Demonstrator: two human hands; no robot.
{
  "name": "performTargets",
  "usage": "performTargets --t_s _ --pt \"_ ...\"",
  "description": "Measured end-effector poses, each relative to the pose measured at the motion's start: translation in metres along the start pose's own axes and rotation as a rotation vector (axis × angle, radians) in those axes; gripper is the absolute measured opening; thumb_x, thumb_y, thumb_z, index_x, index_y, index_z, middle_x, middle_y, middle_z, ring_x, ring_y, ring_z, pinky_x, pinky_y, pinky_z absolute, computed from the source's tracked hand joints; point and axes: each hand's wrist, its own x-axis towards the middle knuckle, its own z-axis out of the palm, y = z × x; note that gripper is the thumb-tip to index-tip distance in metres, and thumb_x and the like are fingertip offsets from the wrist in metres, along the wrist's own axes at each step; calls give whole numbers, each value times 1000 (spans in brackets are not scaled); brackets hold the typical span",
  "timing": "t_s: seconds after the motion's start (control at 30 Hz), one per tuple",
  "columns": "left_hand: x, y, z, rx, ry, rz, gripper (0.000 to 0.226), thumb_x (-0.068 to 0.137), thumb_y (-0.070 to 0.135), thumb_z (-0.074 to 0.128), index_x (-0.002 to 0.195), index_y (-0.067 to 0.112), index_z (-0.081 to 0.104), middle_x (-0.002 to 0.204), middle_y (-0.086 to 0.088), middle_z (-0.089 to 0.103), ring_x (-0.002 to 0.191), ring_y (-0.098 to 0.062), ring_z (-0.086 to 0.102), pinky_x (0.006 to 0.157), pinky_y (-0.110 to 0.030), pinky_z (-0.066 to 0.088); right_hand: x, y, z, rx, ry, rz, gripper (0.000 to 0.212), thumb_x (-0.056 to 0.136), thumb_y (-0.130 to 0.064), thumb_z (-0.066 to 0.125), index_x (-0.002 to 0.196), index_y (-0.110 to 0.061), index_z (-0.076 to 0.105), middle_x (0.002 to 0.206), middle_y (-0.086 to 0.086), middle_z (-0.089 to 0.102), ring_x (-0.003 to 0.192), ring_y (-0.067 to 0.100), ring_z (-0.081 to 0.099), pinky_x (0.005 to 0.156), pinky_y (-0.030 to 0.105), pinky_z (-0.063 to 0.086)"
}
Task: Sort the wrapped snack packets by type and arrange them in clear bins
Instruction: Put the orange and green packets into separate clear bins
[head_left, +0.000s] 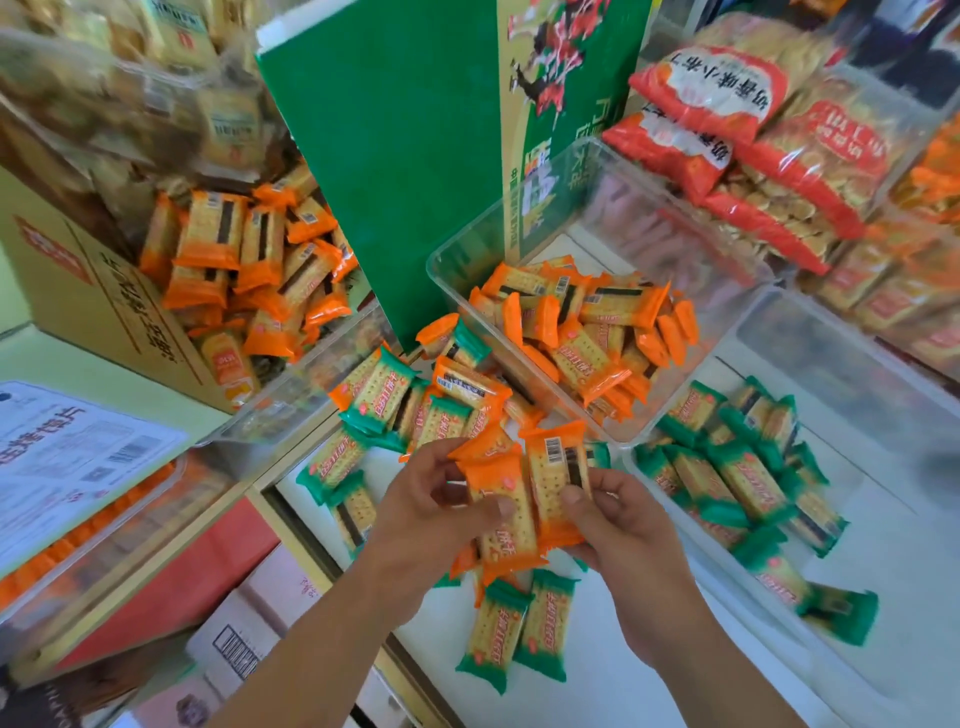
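My left hand (431, 499) and my right hand (618, 525) together hold a small stack of orange-wrapped cracker packets (524, 499) above the white surface. A mixed pile of orange and green packets (415, 410) lies just beyond my hands. Two green packets (519, 623) lie below them. A clear bin (691, 249) at centre holds several orange packets (587, 332). A second clear bin (893, 597) on the right holds several green packets (737, 483).
A cardboard box (104, 312) with more orange packets stands at the left. A green carton (410, 156) rises behind the pile. Large red bags of biscuits (753, 130) are stacked at the back right. An empty-looking clear bin (291, 400) sits left of the pile.
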Motion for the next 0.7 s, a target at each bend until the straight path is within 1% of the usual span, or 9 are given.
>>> performTargets --t_s 0.07,0.17,0.3,0.37,0.43,0.5,0.53,0.6,0.7 --pt "-5 22 1 -22 -1 58 64 71 11 94 125 25 63 110 -8 75 106 -31 70 86 -52 61 -7 -21 -1 32 18 -62 18 98 -14 65 115 -9 61 100 12 77 94 30 75 83 45 60" --pt "-1 57 13 -61 17 144 58 76 8 86 126 21 62 108 -8 76 104 -28 72 83 -43 62 -6 -48 -1 97 53 -114 24 97 -16 66 118 -8 57 103 16 76 98 33 74 79 45 62" --pt "31 98 45 -94 40 229 52 82 5 83 126 22 60 107 -8 76 99 -25 73 78 -39 61 10 -83 -11 192 220 -151 33 96 -21 70 120 -7 54 104 19 75 88 33 77 80 47 62" --pt "55 115 64 -81 107 253 53 82 12 86 127 21 60 107 -8 75 95 -25 73 70 -40 59 22 -98 -16 113 276 -171 34 96 -25 71 121 -10 54 100 17 75 81 33 77 76 46 63" --pt "73 129 81 -2 168 268 60 81 27 88 132 23 57 108 -1 73 94 -21 73 74 -42 62 34 -107 -19 29 298 -171 32 96 -27 71 120 -14 54 97 13 76 76 30 77 73 45 64" --pt "81 134 91 110 155 295 61 86 32 84 138 22 53 114 10 68 98 -10 69 80 -31 59 46 -111 -21 -45 284 -166 36 92 -36 75 118 -20 56 108 8 73 85 25 77 80 45 63" --pt "79 135 91 140 147 298 58 91 31 79 140 20 51 123 13 64 106 -8 65 84 -26 55 50 -112 -22 -114 267 -170 40 87 -45 77 117 -26 58 115 2 71 95 21 74 87 45 61" --pt "72 125 75 205 174 331 52 97 29 71 144 20 51 134 11 58 119 -7 59 93 -28 51 53 -110 -26 -303 235 -199 41 81 -57 74 114 -35 63 122 -10 66 108 15 67 95 43 56" --pt "59 80 29 267 250 357 26 98 14 63 123 22 63 112 13 67 98 -5 64 79 -28 53 33 -98 -27 -433 269 -325 11 94 -35 69 105 -34 67 108 -17 69 98 4 65 78 21 52"
